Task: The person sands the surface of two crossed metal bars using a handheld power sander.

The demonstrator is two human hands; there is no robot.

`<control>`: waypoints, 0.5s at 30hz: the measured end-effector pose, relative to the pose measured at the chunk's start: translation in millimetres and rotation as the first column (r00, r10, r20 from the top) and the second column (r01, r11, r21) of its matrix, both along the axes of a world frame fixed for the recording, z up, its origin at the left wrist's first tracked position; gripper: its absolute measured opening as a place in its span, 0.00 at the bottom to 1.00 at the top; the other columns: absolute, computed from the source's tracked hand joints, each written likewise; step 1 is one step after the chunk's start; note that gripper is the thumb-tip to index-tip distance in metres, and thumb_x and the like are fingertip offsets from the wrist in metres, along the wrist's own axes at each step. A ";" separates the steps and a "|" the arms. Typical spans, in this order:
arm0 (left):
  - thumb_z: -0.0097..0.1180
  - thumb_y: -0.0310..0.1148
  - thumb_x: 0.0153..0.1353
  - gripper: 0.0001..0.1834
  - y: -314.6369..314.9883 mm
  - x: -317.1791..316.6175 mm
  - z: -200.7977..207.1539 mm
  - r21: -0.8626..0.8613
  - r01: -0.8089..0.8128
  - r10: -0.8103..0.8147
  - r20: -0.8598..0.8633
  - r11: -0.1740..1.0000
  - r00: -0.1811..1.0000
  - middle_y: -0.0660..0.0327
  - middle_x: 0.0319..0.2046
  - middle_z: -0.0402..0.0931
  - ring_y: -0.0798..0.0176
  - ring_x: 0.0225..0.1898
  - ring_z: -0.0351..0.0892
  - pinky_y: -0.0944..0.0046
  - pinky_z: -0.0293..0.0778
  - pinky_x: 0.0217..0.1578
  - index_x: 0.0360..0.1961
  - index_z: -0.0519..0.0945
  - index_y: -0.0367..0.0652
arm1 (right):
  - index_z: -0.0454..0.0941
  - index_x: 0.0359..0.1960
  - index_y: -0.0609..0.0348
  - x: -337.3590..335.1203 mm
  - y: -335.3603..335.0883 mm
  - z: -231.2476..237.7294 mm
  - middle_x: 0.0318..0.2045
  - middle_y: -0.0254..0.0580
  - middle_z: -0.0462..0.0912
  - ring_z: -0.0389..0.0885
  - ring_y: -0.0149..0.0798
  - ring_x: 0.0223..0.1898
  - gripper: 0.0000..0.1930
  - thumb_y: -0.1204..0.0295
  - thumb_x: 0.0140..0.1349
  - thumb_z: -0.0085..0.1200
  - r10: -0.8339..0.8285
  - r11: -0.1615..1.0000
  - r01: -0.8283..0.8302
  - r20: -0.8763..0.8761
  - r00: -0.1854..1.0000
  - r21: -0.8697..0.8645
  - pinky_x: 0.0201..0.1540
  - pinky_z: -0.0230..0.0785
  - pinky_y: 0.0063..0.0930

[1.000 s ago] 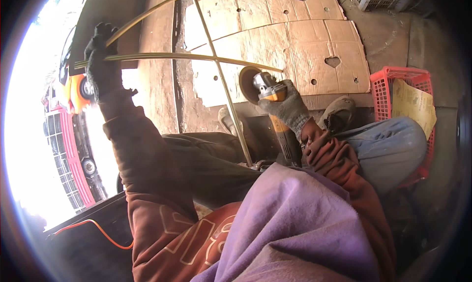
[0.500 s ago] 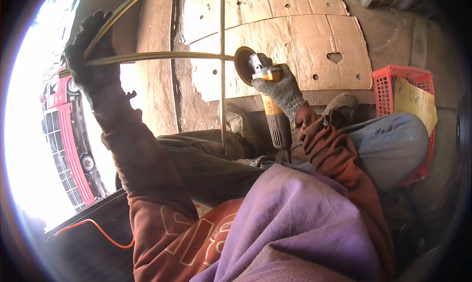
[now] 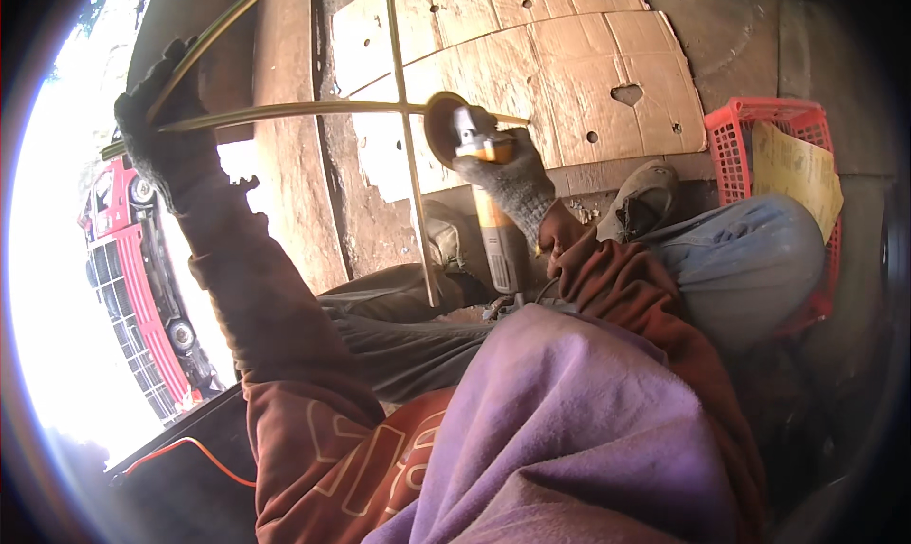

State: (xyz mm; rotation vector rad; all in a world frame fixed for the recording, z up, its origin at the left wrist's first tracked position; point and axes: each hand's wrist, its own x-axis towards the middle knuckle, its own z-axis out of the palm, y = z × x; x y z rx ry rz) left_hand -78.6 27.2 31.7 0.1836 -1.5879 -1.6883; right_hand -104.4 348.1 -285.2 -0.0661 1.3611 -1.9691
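The metal frame (image 3: 275, 110), made of thin crossed and bowed bars, was held up over the cardboard (image 3: 560, 79), its lower end above the person's left leg (image 3: 375, 286). The gloved left grip (image 3: 161, 136) was closed about the bars where they met at the far left. The gloved right grip (image 3: 512, 176) was wrapped around the angle grinder (image 3: 493, 231) just behind its head. From where I stood, the disc (image 3: 437, 131) overlapped the horizontal bar just right of the crossing; contact could not be confirmed. In my judgement the frame was light, stiff but springy along its length, liable to slip in a loose hold, and best grasped at a joint well clear of the disc. The grinder appeared heavier.
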 end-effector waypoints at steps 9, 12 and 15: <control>0.54 0.33 0.70 0.13 -35.9 38.3 -6.9 -0.737 -0.107 0.330 0.165 0.668 0.929 0.50 0.39 0.86 0.53 0.40 0.85 0.53 0.78 0.43 0.45 0.85 0.35 | 0.73 0.48 0.64 -2.5 5.2 -43.7 0.37 0.42 0.85 0.85 0.32 0.36 0.30 0.69 0.49 0.80 -0.119 0.981 0.099 0.111 0.987 0.168 0.40 0.82 0.28; 0.50 0.37 0.73 0.17 -34.1 54.6 -19.2 -0.562 -0.210 0.340 0.135 0.800 0.931 0.47 0.38 0.86 0.45 0.47 0.84 0.43 0.76 0.53 0.42 0.84 0.32 | 0.74 0.48 0.62 8.0 -6.5 -40.8 0.41 0.41 0.84 0.84 0.32 0.39 0.31 0.67 0.47 0.81 -0.074 0.987 0.065 0.056 0.996 0.148 0.43 0.80 0.28; 0.48 0.41 0.75 0.22 -22.4 67.0 -32.3 -0.480 -0.390 0.480 0.078 0.786 0.874 0.43 0.38 0.85 0.37 0.54 0.82 0.33 0.75 0.62 0.37 0.83 0.30 | 0.71 0.49 0.66 4.0 -4.3 -43.3 0.38 0.43 0.85 0.84 0.33 0.35 0.34 0.66 0.46 0.81 -0.137 0.986 0.128 0.082 0.987 0.104 0.38 0.80 0.29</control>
